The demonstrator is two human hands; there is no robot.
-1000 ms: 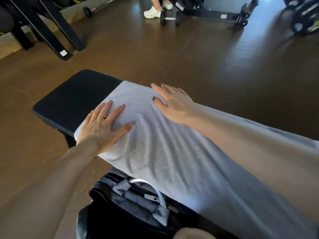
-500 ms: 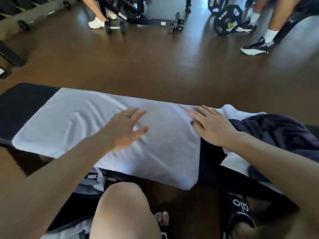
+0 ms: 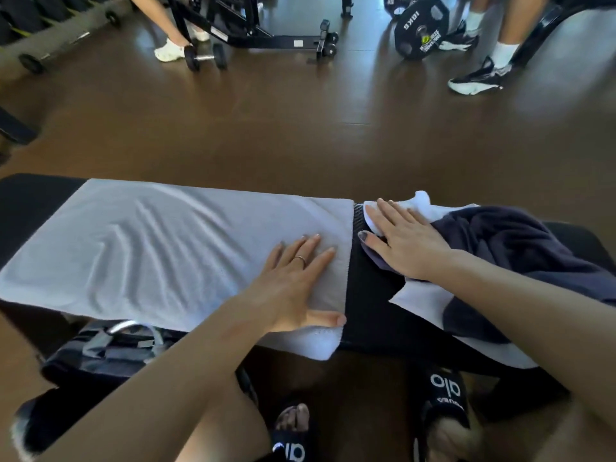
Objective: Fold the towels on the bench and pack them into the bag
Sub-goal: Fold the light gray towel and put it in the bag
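Now left hand (image 3: pixel 293 281) sliding to right end of white towel (image 3: pixel 160 248) on bench (image 3: pixel 370 295), flat, smoothing done; right hand (image 3: pixel 405 243) flat, pressing dark towel (image 3: pixel 520 248); fold next; bag (image 3: pixel 110 348) under bench.

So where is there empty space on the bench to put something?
Bare bench shows between the white towel and the heaped towels, and at the far left end. The right side is crowded.

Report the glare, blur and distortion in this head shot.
Head view: window glare streaks the floor near the weight plate; wide-angle bowing curves the bench; frame edges smear, so the bag is soft, while the white towel and both hands stay fairly sharp.
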